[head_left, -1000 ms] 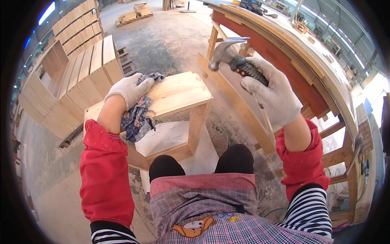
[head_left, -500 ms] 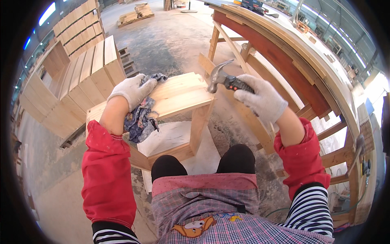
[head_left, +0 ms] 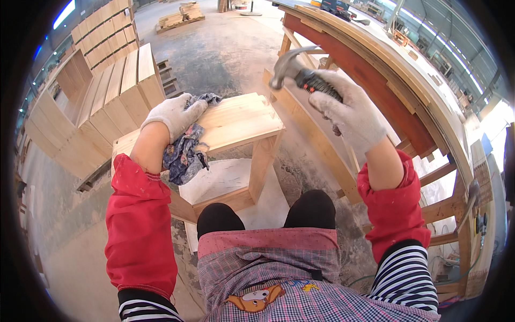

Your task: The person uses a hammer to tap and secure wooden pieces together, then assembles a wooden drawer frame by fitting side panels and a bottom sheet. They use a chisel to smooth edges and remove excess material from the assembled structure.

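Note:
A claw hammer [head_left: 316, 83] with a dark handle is gripped in my gloved right hand [head_left: 351, 107], its head raised above the right end of a wooden box frame [head_left: 244, 122]. The pale frame stands before my knees, with an open middle. My gloved left hand [head_left: 173, 115] rests on the left part of the frame's top, fingers closed round a crumpled dark patterned cloth [head_left: 186, 155]. Part of the cloth hangs over the near edge; another bit sticks out past my fingers.
Several finished wooden boxes [head_left: 115, 88] stand in a row on a pallet at the left, with more stacked behind. A long wooden workbench [head_left: 370, 67] runs along the right. Beside it leans a plank [head_left: 316, 139]. Wood pieces on a pallet [head_left: 181, 17] lie farther back.
My right hand has lifted the hammer up, away from the frame's right corner. My left hand keeps its place on the frame with the cloth.

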`<move>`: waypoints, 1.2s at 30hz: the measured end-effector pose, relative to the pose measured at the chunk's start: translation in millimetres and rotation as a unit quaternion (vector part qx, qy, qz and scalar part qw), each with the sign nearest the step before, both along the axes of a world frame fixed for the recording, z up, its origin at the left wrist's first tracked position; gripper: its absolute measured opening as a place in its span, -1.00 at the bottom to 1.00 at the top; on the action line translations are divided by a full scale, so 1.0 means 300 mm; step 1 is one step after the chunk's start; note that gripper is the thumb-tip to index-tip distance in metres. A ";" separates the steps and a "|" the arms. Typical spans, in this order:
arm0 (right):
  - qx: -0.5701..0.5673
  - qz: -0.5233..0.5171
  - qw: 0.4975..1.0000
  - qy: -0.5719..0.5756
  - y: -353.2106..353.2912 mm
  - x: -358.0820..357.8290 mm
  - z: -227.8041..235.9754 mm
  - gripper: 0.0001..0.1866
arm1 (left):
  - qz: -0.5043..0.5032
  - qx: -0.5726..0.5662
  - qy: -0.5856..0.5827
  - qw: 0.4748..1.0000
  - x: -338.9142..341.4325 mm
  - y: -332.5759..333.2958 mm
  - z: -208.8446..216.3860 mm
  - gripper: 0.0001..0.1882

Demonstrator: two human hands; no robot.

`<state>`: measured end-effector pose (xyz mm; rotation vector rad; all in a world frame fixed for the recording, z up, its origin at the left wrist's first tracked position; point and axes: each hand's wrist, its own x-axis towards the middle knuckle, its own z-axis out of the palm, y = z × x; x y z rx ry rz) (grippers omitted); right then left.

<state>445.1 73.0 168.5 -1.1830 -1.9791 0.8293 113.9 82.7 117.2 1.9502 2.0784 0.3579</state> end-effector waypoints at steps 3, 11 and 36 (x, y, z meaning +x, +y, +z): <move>0.090 -0.016 0.995 0.032 -0.019 -0.028 -0.051 -0.67 | 0.002 0.016 0.001 1.000 -0.013 0.002 -0.005 -0.36; 0.041 -0.012 0.999 0.020 0.000 -0.006 -0.011 -0.63 | -0.004 0.022 0.001 1.000 -0.014 -0.001 -0.007 -0.36; 0.046 0.003 0.996 -0.083 0.115 -0.010 -0.108 -0.64 | 0.012 0.001 0.003 1.000 0.017 -0.002 0.010 -0.38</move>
